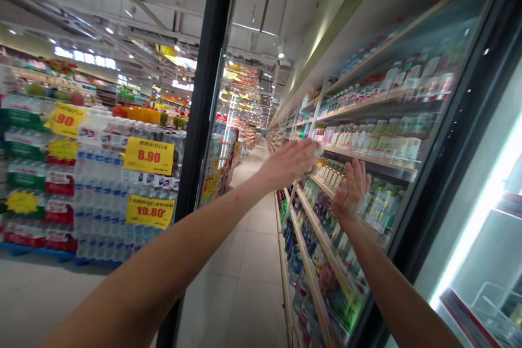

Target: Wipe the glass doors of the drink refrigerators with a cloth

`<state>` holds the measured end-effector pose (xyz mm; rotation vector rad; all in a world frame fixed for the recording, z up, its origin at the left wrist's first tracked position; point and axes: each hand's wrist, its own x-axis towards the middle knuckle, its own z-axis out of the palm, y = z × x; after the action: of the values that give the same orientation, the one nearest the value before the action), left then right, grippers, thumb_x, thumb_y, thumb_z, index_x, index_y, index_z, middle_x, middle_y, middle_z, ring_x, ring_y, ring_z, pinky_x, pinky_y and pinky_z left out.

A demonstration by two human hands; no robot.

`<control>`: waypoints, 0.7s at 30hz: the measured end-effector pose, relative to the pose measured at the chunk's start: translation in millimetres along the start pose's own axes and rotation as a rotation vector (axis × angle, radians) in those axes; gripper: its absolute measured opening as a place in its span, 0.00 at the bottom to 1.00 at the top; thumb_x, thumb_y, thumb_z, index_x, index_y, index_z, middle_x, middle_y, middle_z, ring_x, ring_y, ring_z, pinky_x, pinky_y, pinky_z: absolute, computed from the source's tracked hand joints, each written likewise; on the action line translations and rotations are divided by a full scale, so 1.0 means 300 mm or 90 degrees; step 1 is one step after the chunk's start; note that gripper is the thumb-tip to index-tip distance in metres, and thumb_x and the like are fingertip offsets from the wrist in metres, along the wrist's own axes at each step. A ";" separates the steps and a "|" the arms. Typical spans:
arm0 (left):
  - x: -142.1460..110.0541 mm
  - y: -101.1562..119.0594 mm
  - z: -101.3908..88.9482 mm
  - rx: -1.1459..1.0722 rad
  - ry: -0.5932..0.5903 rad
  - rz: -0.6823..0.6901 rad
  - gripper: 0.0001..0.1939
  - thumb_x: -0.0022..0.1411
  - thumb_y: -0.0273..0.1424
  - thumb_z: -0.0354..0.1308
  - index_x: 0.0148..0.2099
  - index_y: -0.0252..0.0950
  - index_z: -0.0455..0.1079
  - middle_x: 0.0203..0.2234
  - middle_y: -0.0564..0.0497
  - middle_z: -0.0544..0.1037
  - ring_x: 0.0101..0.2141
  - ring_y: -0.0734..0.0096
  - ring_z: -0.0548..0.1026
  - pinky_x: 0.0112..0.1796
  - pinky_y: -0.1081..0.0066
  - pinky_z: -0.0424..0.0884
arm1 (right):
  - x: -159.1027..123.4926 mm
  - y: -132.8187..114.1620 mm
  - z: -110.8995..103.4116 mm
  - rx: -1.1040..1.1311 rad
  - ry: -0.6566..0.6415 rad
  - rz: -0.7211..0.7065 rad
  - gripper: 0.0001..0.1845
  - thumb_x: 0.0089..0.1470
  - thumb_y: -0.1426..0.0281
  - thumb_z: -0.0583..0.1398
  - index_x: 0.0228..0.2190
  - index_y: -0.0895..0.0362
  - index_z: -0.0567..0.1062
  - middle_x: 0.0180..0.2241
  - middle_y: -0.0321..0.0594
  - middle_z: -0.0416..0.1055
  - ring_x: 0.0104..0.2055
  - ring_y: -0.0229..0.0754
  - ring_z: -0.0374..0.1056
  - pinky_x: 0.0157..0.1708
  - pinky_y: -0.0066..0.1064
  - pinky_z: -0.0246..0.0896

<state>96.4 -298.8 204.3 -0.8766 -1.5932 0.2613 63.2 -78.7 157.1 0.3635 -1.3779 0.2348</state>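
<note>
Just off the centre toward 4 o'clock, the person's left hand point(287, 167) is extending with its fingers lying long and nearly straight, a pale wad point(317, 150) that looks like cloth showing at their tips at 3 o'clock; I cannot tell whether the fingers are gripping it or only pressing it. Farther out at 4 o'clock, the right hand point(351, 191) is standing raised with its fingers pointing up, loosely open and slightly bent, holding nothing visible, though blur is softening its outline. Both hands are reaching in front of a glass door point(207, 79), whose dark frame is running from 12 o'clock down to 7 o'clock, and whether either hand is touching the pane I cannot tell. From 2 to 5 o'clock, rows of bottles point(383, 136) are showing in the glass on pale-edged shelves point(322, 235). Beyond the right-hand dark upright, a bright light strip point(475, 223) is glowing at 3 o'clock, with a wire rack point(491, 300) sitting at 4 o'clock. At 9 o'clock, stacked packs of bottled drinks point(100, 190) are carrying yellow price signs point(149, 156), 2 of them reading 8.90 and 19.80. Pale floor tiles point(230, 293) are stretching away at 6 o'clock.
</note>
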 end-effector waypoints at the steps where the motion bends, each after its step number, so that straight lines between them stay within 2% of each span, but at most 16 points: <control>1: 0.010 -0.012 -0.008 0.012 0.010 -0.066 0.21 0.65 0.34 0.44 0.57 0.34 0.59 0.61 0.44 0.55 0.61 0.63 0.48 0.59 0.59 0.48 | 0.000 0.000 0.000 -0.002 0.000 0.000 0.26 0.56 0.67 0.43 0.55 0.58 0.60 0.57 0.49 0.59 0.62 0.47 0.48 0.58 0.49 0.42; 2: 0.011 -0.014 -0.012 0.014 0.007 -0.086 0.21 0.64 0.34 0.44 0.57 0.33 0.59 0.61 0.44 0.54 0.62 0.62 0.47 0.59 0.58 0.47 | 0.000 -0.001 -0.001 -0.006 -0.003 0.002 0.26 0.56 0.67 0.44 0.55 0.58 0.60 0.57 0.49 0.58 0.62 0.47 0.48 0.58 0.48 0.42; 3: 0.003 -0.007 -0.012 0.006 -0.007 -0.055 0.20 0.64 0.34 0.44 0.57 0.34 0.59 0.61 0.44 0.54 0.62 0.62 0.47 0.59 0.59 0.47 | 0.000 -0.002 -0.002 -0.012 -0.010 0.006 0.26 0.56 0.67 0.44 0.55 0.58 0.60 0.57 0.49 0.58 0.62 0.47 0.48 0.58 0.48 0.42; 6: -0.051 0.033 -0.001 -0.052 -0.059 0.202 0.17 0.64 0.31 0.44 0.54 0.38 0.62 0.58 0.50 0.60 0.60 0.71 0.54 0.59 0.67 0.50 | 0.001 -0.004 -0.005 -0.026 -0.031 0.014 0.26 0.55 0.66 0.45 0.54 0.57 0.62 0.57 0.49 0.58 0.62 0.48 0.48 0.58 0.49 0.42; 7: -0.066 0.035 0.000 -0.062 -0.062 0.249 0.17 0.65 0.31 0.44 0.54 0.39 0.62 0.58 0.52 0.62 0.59 0.72 0.55 0.59 0.68 0.51 | 0.001 -0.005 -0.006 -0.029 -0.035 0.014 0.26 0.55 0.66 0.45 0.54 0.57 0.62 0.57 0.49 0.58 0.62 0.48 0.48 0.58 0.49 0.42; 8: -0.073 0.027 -0.005 -0.059 -0.055 0.246 0.17 0.65 0.31 0.43 0.54 0.39 0.62 0.57 0.52 0.62 0.59 0.72 0.56 0.59 0.67 0.51 | 0.001 -0.005 -0.006 -0.030 -0.037 0.013 0.26 0.55 0.66 0.46 0.54 0.57 0.63 0.57 0.49 0.58 0.62 0.48 0.48 0.58 0.49 0.42; 9: -0.074 0.010 -0.012 -0.045 -0.040 0.197 0.17 0.65 0.31 0.43 0.54 0.38 0.62 0.58 0.51 0.61 0.59 0.70 0.55 0.59 0.66 0.50 | 0.001 -0.006 -0.007 -0.030 -0.038 0.015 0.26 0.55 0.66 0.46 0.54 0.57 0.63 0.57 0.49 0.58 0.62 0.48 0.48 0.58 0.49 0.41; 12: -0.065 -0.042 -0.036 0.010 0.009 -0.049 0.20 0.65 0.33 0.43 0.57 0.33 0.59 0.60 0.44 0.55 0.61 0.62 0.47 0.60 0.59 0.47 | 0.000 -0.007 -0.007 -0.029 -0.038 0.021 0.26 0.56 0.66 0.44 0.54 0.58 0.62 0.58 0.50 0.57 0.63 0.48 0.47 0.58 0.49 0.40; 13: -0.071 -0.044 -0.037 0.015 0.006 -0.086 0.20 0.65 0.34 0.43 0.57 0.33 0.58 0.61 0.43 0.54 0.62 0.61 0.45 0.60 0.59 0.46 | 0.000 -0.007 -0.007 -0.027 -0.040 0.022 0.26 0.56 0.66 0.44 0.54 0.58 0.62 0.58 0.50 0.57 0.63 0.48 0.47 0.58 0.49 0.40; 14: -0.083 -0.035 -0.035 0.007 -0.016 -0.073 0.20 0.65 0.33 0.42 0.57 0.34 0.58 0.61 0.45 0.54 0.62 0.62 0.45 0.60 0.59 0.46 | 0.000 -0.007 -0.007 -0.026 -0.043 0.022 0.26 0.56 0.66 0.43 0.55 0.57 0.62 0.58 0.49 0.57 0.63 0.47 0.47 0.58 0.49 0.40; 17: -0.141 0.005 -0.022 -0.063 -0.139 0.148 0.19 0.65 0.30 0.41 0.57 0.40 0.58 0.60 0.54 0.56 0.61 0.73 0.47 0.60 0.67 0.45 | -0.001 -0.003 -0.006 -0.030 -0.059 0.015 0.26 0.56 0.65 0.44 0.55 0.57 0.60 0.58 0.49 0.56 0.63 0.47 0.45 0.58 0.49 0.39; 18: -0.155 0.005 -0.022 -0.079 -0.163 0.192 0.19 0.65 0.29 0.40 0.57 0.41 0.57 0.60 0.55 0.56 0.61 0.75 0.48 0.60 0.69 0.46 | 0.000 -0.002 -0.005 -0.034 -0.068 0.015 0.27 0.56 0.65 0.44 0.55 0.57 0.60 0.58 0.49 0.55 0.63 0.47 0.44 0.58 0.50 0.39; 19: -0.161 -0.007 -0.026 -0.083 -0.166 0.190 0.19 0.66 0.30 0.41 0.58 0.41 0.56 0.60 0.55 0.56 0.61 0.75 0.48 0.60 0.68 0.46 | 0.000 -0.001 -0.005 -0.041 -0.078 0.018 0.27 0.55 0.65 0.44 0.56 0.57 0.59 0.59 0.49 0.55 0.64 0.47 0.44 0.58 0.50 0.39; 21: -0.157 -0.061 -0.040 -0.062 -0.114 0.067 0.20 0.66 0.33 0.40 0.58 0.38 0.55 0.61 0.51 0.55 0.62 0.69 0.46 0.60 0.61 0.46 | 0.002 -0.003 -0.003 -0.056 -0.096 0.025 0.27 0.55 0.65 0.45 0.56 0.57 0.58 0.59 0.49 0.53 0.64 0.48 0.43 0.58 0.51 0.38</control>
<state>99.1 -346.1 183.2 -1.0382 -1.7388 0.3477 64.4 -79.1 157.5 0.2863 -1.5392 0.1817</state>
